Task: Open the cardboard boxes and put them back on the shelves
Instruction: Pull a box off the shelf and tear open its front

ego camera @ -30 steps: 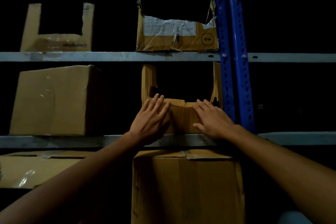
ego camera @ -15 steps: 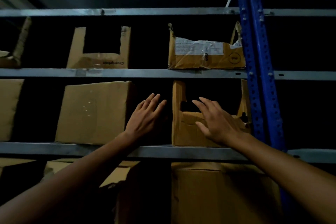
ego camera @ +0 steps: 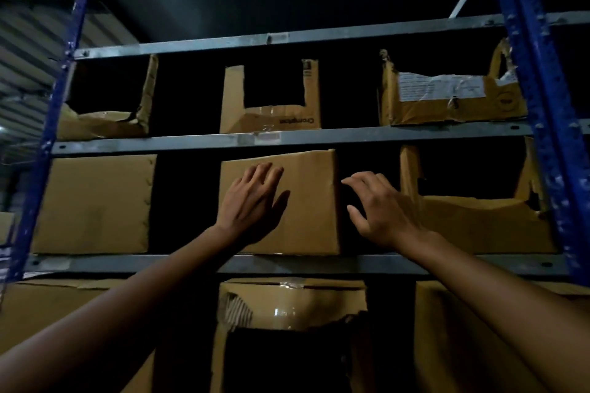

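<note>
Both hands open, your left hand (ego camera: 252,201) flat on the closed brown cardboard box (ego camera: 314,220), hook your spread right hand (ego camera: 380,210) round its right edge and pull evenly.

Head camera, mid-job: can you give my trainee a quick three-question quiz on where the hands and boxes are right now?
1. True or false: the left hand lies flat, fingers straight, on the front of the closed middle box.
2. Where is the right hand?
A) inside a cut-open box
B) by the middle box's right edge, in front of the dark gap
C) up on the shelf above
3. Fill in: ___ cut-open boxes stand in view on the upper shelf.

Key: 1 true; 2 B; 3 three.
</note>
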A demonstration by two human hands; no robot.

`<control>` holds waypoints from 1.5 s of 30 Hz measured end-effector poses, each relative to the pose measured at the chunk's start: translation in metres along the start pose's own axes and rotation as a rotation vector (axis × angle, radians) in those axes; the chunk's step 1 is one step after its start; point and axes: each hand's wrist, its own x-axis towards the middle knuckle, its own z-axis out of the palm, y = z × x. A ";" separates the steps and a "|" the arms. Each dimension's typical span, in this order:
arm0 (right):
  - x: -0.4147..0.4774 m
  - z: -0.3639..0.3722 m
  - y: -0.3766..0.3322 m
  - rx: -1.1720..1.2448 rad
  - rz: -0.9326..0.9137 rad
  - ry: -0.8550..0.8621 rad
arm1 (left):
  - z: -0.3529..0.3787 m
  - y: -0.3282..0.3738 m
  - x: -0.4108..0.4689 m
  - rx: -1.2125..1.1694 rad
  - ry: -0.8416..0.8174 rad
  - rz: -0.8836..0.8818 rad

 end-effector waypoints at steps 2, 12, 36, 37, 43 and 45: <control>0.003 0.010 -0.017 -0.018 0.028 -0.030 | 0.006 -0.023 -0.012 -0.012 -0.002 -0.026; 0.022 0.059 -0.044 -0.136 0.248 -0.115 | 0.064 -0.083 -0.031 0.004 -0.127 -0.137; 0.039 0.046 -0.176 0.432 1.047 0.199 | 0.076 -0.149 -0.066 -1.164 -0.147 -0.787; 0.038 0.037 -0.194 0.405 1.063 0.226 | 0.068 -0.159 -0.072 -1.227 -0.147 -0.770; 0.042 -0.021 -0.290 0.275 1.146 0.275 | 0.019 -0.217 -0.107 -1.728 -0.217 -0.707; 0.047 -0.038 -0.317 0.203 1.125 0.288 | -0.001 -0.233 -0.111 -1.831 -0.228 -0.690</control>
